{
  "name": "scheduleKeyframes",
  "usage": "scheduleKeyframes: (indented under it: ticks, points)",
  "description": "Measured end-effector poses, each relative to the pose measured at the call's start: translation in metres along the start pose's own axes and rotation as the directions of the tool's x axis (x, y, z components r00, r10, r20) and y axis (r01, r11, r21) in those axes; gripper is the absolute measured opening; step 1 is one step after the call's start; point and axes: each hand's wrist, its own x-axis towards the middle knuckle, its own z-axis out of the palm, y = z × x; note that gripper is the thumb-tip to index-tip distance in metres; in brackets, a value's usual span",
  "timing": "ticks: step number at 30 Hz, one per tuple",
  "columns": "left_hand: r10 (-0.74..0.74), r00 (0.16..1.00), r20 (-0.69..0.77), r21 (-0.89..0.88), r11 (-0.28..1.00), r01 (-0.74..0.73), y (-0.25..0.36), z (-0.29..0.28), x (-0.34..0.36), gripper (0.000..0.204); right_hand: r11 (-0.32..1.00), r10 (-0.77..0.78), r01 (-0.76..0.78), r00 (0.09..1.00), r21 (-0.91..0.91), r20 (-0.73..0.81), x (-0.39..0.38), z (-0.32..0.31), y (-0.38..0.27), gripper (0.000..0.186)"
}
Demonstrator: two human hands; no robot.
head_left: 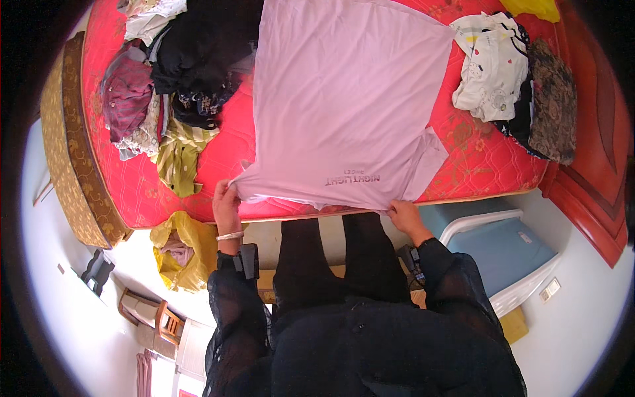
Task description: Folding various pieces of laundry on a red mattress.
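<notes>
A pale pink shirt (344,92) with dark printed lettering near its near edge is spread out on the red quilted mattress (483,178), reaching down to the front edge. My left hand (225,205) pinches its near left corner, with a pale band round the wrist. My right hand (406,218) has its fingers closed on the near edge toward the right, where the fabric pulls slightly taut between both hands.
Piled clothes (205,40) lie at left; a folded stack (489,73) at right. Below the bed are a yellow bag (169,245) and blue-lidded bins (496,251). A red wooden bed end (589,152) borders the right; a gold-patterned panel (69,152) the left.
</notes>
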Motion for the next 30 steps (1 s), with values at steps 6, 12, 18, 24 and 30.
scheduleKeyframes:
  ticks: [6, 12, 18, 24, 30]
  points:
    - [0.320, 0.936, -0.144, 0.905, 0.426, -0.006, -0.019, -0.039, 0.013, 0.022, 0.953, 0.112, -0.042, 0.969, 0.299, -0.220, 0.008, -0.021, -0.005, 0.018]
    - [0.280, 0.923, 0.264, 0.934, 0.166, -0.318, -0.048, 0.006, -0.039, 0.013, 0.986, -0.122, 0.149, 0.948, 0.071, -0.294, -0.005, -0.034, -0.013, 0.019]
    - [-0.026, 0.889, 0.457, 0.884, 0.125, -0.451, -0.102, 0.079, -0.083, 0.025, 0.944, -0.325, 0.296, 0.911, -0.144, -0.253, -0.010, 0.000, -0.053, 0.024]
    - [0.081, 0.921, 0.381, 0.925, -0.049, -0.378, -0.134, 0.096, -0.077, 0.029, 0.944, -0.265, 0.231, 0.956, -0.234, -0.123, -0.014, 0.012, -0.047, 0.019]
    - [0.015, 0.930, 0.367, 0.928, 0.056, -0.368, -0.138, 0.072, -0.076, 0.023, 0.898, -0.288, 0.236, 0.953, -0.371, -0.090, -0.008, 0.011, -0.015, 0.010]
